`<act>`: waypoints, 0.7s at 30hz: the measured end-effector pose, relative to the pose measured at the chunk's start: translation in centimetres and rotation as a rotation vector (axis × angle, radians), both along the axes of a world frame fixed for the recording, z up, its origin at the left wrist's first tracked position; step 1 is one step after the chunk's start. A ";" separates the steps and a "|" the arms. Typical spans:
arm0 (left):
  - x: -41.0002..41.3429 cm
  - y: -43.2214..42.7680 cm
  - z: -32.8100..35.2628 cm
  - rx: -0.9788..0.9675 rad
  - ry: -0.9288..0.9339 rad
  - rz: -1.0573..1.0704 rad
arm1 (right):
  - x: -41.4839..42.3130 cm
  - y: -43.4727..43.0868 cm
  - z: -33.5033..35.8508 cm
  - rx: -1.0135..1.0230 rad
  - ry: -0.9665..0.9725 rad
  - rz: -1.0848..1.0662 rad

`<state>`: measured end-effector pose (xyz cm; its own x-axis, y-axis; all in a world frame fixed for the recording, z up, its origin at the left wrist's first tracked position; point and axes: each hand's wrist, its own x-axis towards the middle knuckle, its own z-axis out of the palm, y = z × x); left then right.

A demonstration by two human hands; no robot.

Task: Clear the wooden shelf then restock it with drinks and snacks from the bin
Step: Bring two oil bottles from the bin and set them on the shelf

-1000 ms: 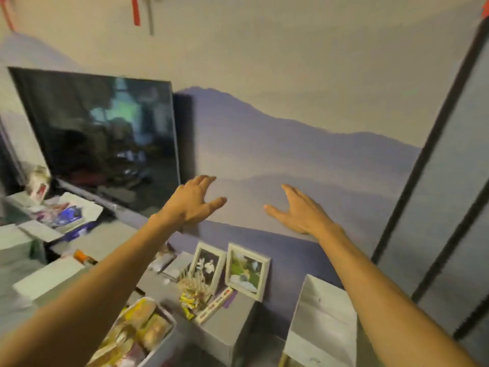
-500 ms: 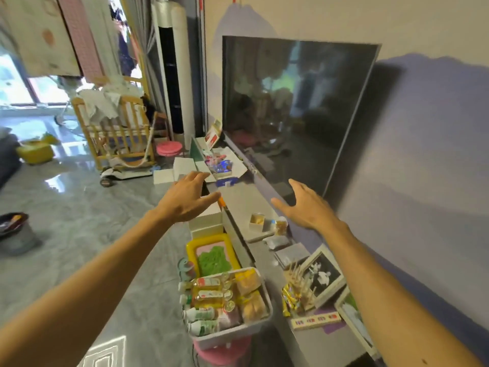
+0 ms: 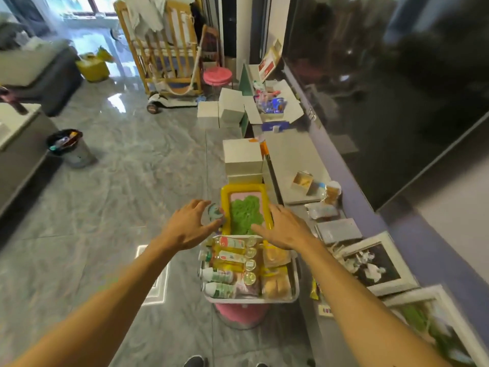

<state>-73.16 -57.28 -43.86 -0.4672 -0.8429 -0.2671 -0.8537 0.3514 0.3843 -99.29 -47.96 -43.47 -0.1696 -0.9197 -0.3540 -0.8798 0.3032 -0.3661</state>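
Both arms reach out straight in front. The left hand (image 3: 189, 225) is flat, palm down, fingers spread wide, holding nothing. The right hand (image 3: 284, 226) is the same, fingers apart and empty. Both hang just above the far end of the white bin (image 3: 295, 292), which sits on a pink stool (image 3: 240, 315) beside the long grey cabinet (image 3: 293, 154). The bin is full of drink bottles (image 3: 229, 256) and yellow snack packs (image 3: 275, 283). The right hand hides part of a yellow tray (image 3: 225, 205) behind the bin. The wooden shelf cannot be seen. The picture frames (image 3: 370, 263) at the right are blurry.
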 end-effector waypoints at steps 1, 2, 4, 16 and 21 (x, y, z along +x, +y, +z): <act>0.3 -0.3 -2.6 0.035 -0.013 0.017 | 0.5 -1.1 -2.6 0.026 0.000 0.017; 0.7 -0.7 -5.5 0.070 -0.021 0.039 | 0.9 -2.2 -5.2 0.053 -0.001 0.033; 1.6 -1.3 -11.6 0.139 -0.033 0.122 | 1.9 -4.9 -10.4 0.107 0.016 0.092; 4.6 -3.6 -39.3 0.441 0.295 0.393 | 5.2 -16.0 -37.1 0.194 0.049 0.462; 4.2 -3.6 -41.1 0.454 0.453 0.489 | 4.9 -16.5 -39.8 0.163 -0.007 0.435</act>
<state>-68.99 -60.86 -84.95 -0.2183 -0.8349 -0.5053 -0.5974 -0.2951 0.7457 -94.35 -64.45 -83.32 0.2224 -0.8370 -0.5001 -0.9358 -0.0393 -0.3504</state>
